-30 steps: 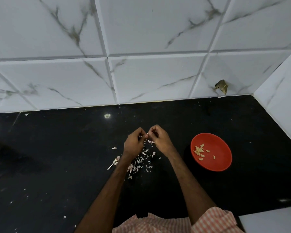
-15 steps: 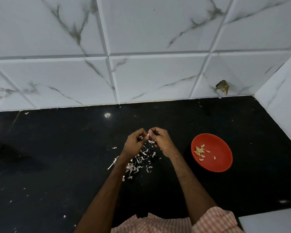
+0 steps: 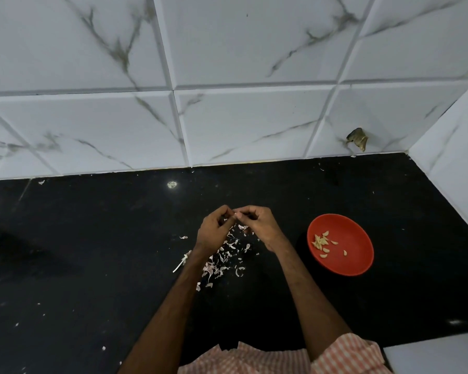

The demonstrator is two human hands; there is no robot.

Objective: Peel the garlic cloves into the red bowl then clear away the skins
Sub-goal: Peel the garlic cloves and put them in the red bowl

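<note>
Mid-peel: left hand (image 3: 213, 231) and right hand (image 3: 257, 225) both curled, pinching one garlic clove (image 3: 236, 214) above the skins (image 3: 222, 259); next likely strip it, then drop it in the red bowl (image 3: 355, 236) on the right.

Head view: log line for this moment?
step: peeling | left hand: pinching garlic clove | right hand: pinching same clove | red bowl: peeled cloves inside | skins: on counter
</note>
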